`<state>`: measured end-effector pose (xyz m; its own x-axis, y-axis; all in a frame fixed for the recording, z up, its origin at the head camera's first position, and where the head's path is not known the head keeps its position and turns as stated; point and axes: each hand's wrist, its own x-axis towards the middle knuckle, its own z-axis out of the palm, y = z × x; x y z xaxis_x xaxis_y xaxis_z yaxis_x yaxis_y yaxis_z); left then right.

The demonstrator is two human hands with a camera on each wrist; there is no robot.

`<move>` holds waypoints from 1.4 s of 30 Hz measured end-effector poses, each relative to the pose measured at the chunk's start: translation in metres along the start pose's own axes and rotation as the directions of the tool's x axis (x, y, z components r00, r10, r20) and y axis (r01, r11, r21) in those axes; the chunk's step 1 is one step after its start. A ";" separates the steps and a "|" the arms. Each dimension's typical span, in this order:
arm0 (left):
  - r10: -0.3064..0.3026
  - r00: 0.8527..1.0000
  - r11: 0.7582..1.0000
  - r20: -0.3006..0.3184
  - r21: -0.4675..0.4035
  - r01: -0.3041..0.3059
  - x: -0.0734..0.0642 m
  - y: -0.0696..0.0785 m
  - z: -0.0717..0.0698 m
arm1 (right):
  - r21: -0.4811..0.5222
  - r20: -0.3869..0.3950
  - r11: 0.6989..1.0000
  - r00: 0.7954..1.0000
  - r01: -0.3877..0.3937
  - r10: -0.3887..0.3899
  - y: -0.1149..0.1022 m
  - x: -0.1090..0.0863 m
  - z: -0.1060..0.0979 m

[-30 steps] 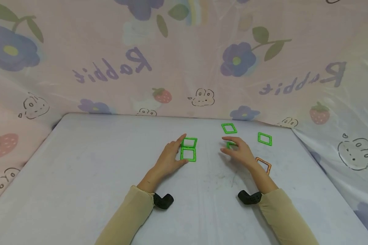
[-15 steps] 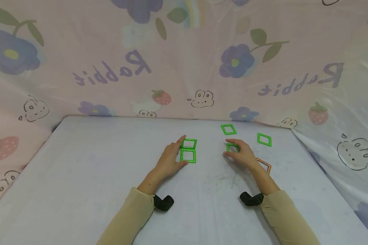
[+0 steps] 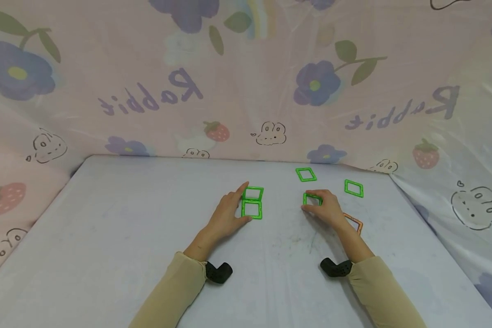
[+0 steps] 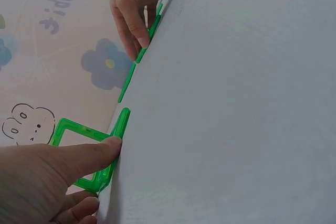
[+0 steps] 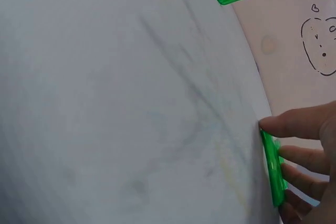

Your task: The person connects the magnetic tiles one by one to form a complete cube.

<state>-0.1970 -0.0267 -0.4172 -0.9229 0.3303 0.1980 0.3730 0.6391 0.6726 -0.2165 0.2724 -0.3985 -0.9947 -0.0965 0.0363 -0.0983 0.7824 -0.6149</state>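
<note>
Two joined green square frames [image 3: 252,202] lie mid-table. My left hand [image 3: 229,212] holds their left side, index finger at the far corner and thumb at the near one. In the left wrist view my thumb lies across one frame [image 4: 84,150], which looks raised off the table, with fingers curled under it. My right hand [image 3: 328,209] pinches a single green frame [image 3: 311,199] between thumb and fingers. The right wrist view shows that frame [image 5: 274,174] edge-on between my fingertips.
Two more green frames lie flat farther back, one [image 3: 306,174] centre right and one [image 3: 354,188] to the right. An orange frame [image 3: 353,222] lies partly hidden behind my right wrist. The grey table [image 3: 106,228] is ringed by a pink printed sheet [image 3: 246,91].
My right hand lowered onto the single green frame and closed its fingers round it. The left hand and the joined pair stayed put.
</note>
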 end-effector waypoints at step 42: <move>-0.018 1.000 1.000 0.013 -0.017 0.018 0.001 0.003 -0.002 | 0.428 -0.017 0.899 0.995 0.097 -0.099 -0.020 0.003 0.021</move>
<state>-0.1969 -0.0259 -0.4138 -0.9280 0.3281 0.1765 0.3546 0.6327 0.6884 -0.2170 0.2431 -0.4029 -0.9804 -0.1631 0.1110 -0.1719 0.4308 -0.8859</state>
